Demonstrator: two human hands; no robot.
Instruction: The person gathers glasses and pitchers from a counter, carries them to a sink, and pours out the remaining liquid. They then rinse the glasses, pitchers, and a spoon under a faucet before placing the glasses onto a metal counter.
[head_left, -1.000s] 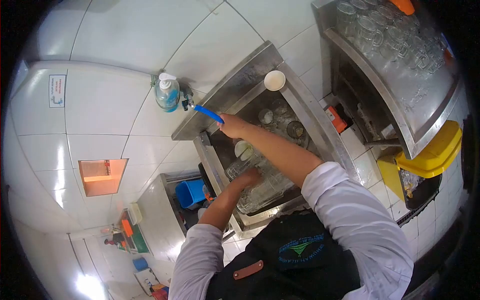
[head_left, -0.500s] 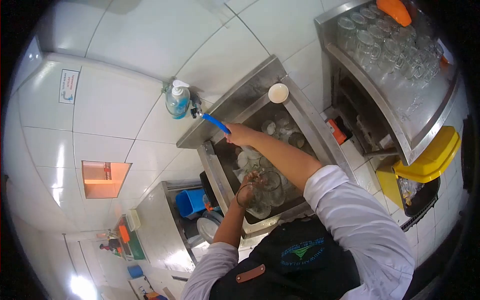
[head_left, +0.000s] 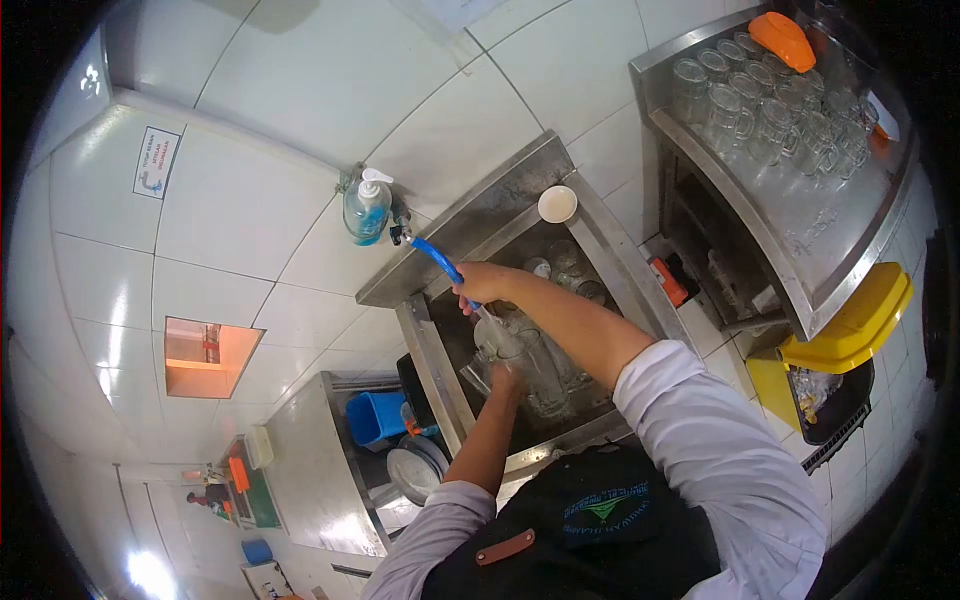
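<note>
My right hand [head_left: 482,286] is wrapped round the end of a blue hose [head_left: 436,256] that comes from the wall tap [head_left: 401,233]. Water runs from the hose onto clear glassware in the steel sink [head_left: 433,370]. Lower in the sink, my left hand [head_left: 506,378] grips a clear glass [head_left: 480,374], its fingers partly hidden by glass and water. Several more glasses [head_left: 548,385] lie in the basin below and beside my hands.
A white bowl [head_left: 557,204] rests on the sink's rim. Upside-down glass mugs [head_left: 770,130] and an orange item [head_left: 783,40] stand on a steel counter [head_left: 800,230]. A soap bottle [head_left: 367,208] hangs by the tap. A yellow bin [head_left: 850,325] is at the right.
My left hand has moved up the sink towards the hose end. The hose now bends down more, and water shows flowing from it. The view has shifted slightly.
</note>
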